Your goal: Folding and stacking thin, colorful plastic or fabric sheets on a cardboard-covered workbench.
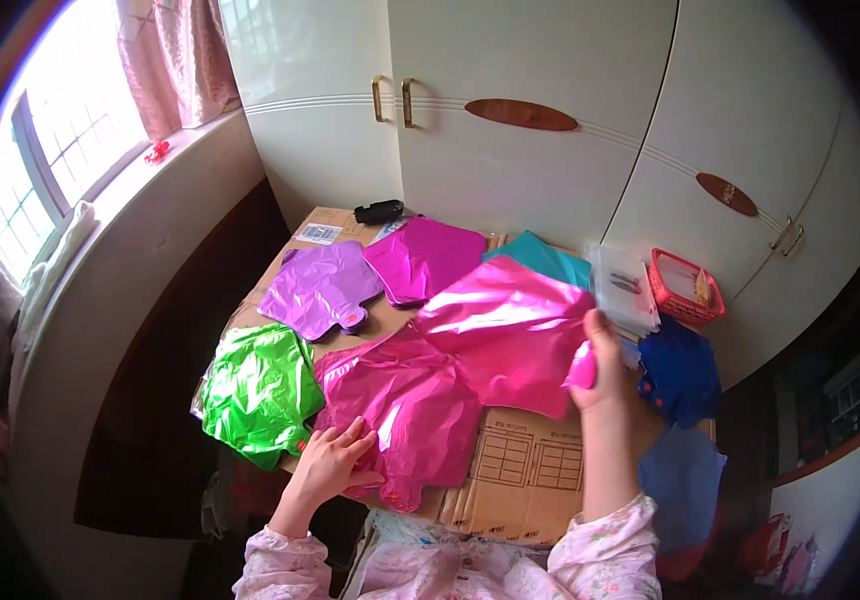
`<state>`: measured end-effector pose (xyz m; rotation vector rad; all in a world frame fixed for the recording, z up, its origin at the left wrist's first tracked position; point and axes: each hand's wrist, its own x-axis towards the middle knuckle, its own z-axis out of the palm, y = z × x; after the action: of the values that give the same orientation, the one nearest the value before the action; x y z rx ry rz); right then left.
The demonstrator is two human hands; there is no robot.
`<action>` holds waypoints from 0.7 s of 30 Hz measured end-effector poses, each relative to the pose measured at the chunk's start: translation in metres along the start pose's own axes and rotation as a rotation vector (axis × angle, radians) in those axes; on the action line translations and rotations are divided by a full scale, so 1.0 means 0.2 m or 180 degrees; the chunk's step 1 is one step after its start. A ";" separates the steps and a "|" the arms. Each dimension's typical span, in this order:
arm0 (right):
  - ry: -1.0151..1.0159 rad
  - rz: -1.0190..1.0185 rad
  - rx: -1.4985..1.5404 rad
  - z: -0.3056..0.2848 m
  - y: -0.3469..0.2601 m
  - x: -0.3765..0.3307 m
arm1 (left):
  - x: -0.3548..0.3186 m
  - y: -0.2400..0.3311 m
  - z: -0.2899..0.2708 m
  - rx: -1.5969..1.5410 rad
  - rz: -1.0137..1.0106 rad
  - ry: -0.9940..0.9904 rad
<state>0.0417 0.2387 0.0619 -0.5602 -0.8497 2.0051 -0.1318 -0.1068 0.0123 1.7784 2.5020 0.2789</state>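
Right hand [598,372] fingers clenched on a corner of the crinkled hot-pink foil sheet [510,335], lifted over the flattened cardboard surface [530,455]. Left hand [335,458] lies open, pressing the second magenta foil sheet [405,410] flat. Risk: thin foil could tear, or drag the purple foil balloon [318,290] and green foil balloon [258,390] off the edge.

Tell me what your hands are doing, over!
Left hand flat on a pink foil sheet. Right hand lifts another pink foil sheet by its edge. Green foil sheet lies alongside, over.
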 end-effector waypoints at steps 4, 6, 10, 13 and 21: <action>0.0151 -0.1524 -0.0355 0.08 -0.34 -0.13 | -0.01 -0.01 0.02 -0.0023 -0.0039 -0.0032; -0.0141 -0.2120 -0.1019 0.09 -0.47 -0.26 | 0.00 0.01 0.01 -0.0051 -0.0037 -0.0066; -0.1094 -0.3191 -0.3172 0.05 -0.51 -0.55 | -0.01 0.01 0.00 0.0015 0.0037 0.0075; -0.2268 -0.3102 -0.4293 0.05 -0.38 -0.66 | -0.01 0.04 -0.01 0.0218 -0.0020 0.0180; -0.1991 -0.2031 -0.5310 -0.29 0.15 -0.87 | 0.34 0.43 -0.03 0.0038 0.1738 0.0665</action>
<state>0.1551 0.1009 0.0131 -0.3630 -2.6316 0.4667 -0.0757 -0.0154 0.0379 2.5273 2.0755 0.4954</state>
